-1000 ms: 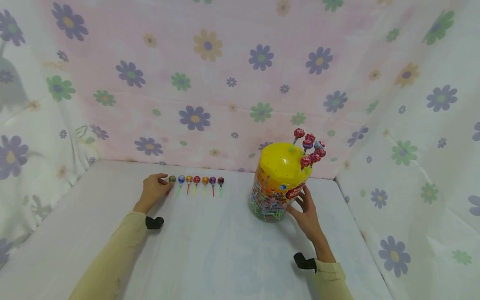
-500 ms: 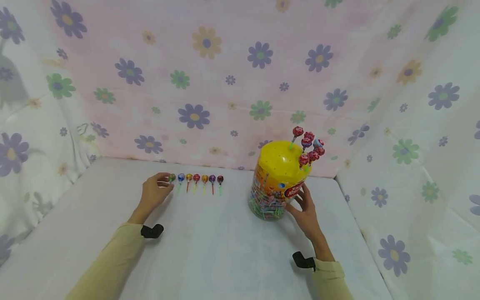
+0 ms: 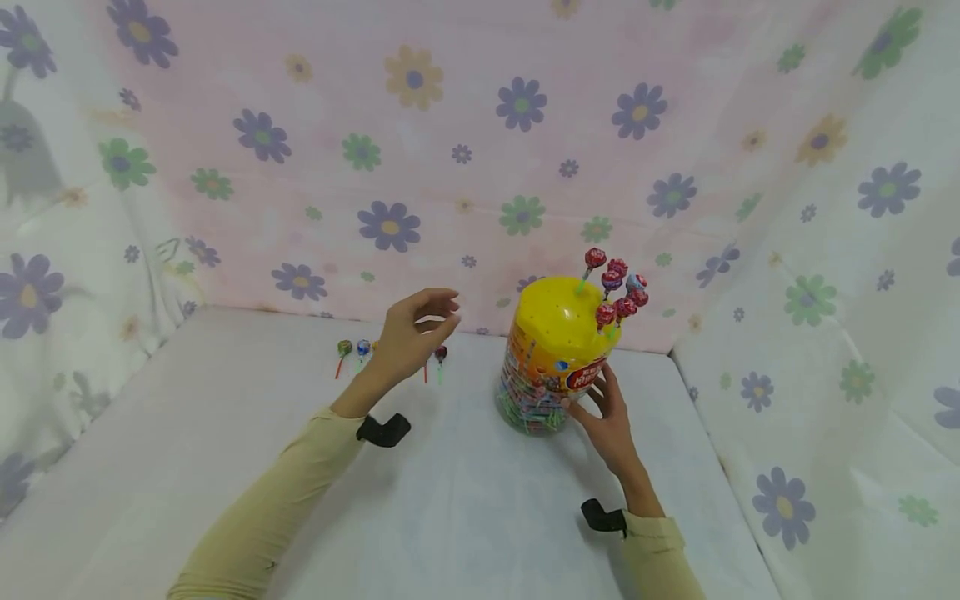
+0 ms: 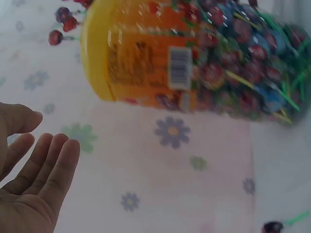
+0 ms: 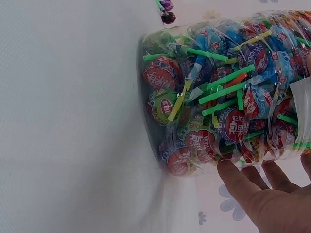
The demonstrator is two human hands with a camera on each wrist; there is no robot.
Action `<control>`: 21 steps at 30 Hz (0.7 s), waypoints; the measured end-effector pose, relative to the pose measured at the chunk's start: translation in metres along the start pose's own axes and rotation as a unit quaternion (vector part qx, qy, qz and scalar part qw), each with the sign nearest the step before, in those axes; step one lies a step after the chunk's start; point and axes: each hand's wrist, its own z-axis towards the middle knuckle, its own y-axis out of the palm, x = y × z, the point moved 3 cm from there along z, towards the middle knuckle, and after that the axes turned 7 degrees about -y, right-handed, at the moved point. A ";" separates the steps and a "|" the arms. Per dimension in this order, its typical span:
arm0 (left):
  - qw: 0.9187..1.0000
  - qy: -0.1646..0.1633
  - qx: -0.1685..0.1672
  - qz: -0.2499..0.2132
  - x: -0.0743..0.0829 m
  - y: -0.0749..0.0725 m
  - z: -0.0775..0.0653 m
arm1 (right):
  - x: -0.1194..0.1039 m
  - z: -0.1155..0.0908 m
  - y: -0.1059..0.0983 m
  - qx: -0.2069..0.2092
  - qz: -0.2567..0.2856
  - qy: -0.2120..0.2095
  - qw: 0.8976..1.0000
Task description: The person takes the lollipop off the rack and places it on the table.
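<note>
My left hand hangs over the row of lollipops, holding nothing, with its fingers gently bent and apart. It hides the middle of the row. Still showing are a green lollipop and a blue one at the left end, and a dark red one at the right. My right hand holds the side of a large clear jar packed with wrapped lollipops. In the right wrist view, several fingertips touch the plastic. Several red and blue lollipops stick up from the jar's yellow lid.
The white-covered table runs back to a flowered cloth wall, with more flowered cloth at both sides. Small holes dot the lid. Each wrist carries a black camera mount.
My left hand has left the green lollipop at the row's left end, rising and moving right toward the jar. That lollipop lies on the table. My right hand stays on the jar.
</note>
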 end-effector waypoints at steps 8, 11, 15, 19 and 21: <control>0.998 0.036 -0.045 -0.028 0.054 0.069 0.040 | 0.001 0.001 0.002 0.004 0.008 -0.006 1.000; 0.998 0.028 -0.048 -0.039 0.063 0.090 0.055 | 0.001 0.002 0.002 0.005 0.009 -0.004 1.000; 0.997 0.018 -0.044 -0.057 0.068 0.113 0.071 | 0.001 0.001 0.002 0.008 0.006 0.001 1.000; 0.997 0.009 -0.043 -0.067 0.070 0.132 0.081 | 0.001 0.001 0.001 0.006 0.004 0.005 1.000; 0.997 0.008 -0.046 -0.060 0.069 0.140 0.082 | 0.001 0.001 0.001 0.004 0.006 0.009 1.000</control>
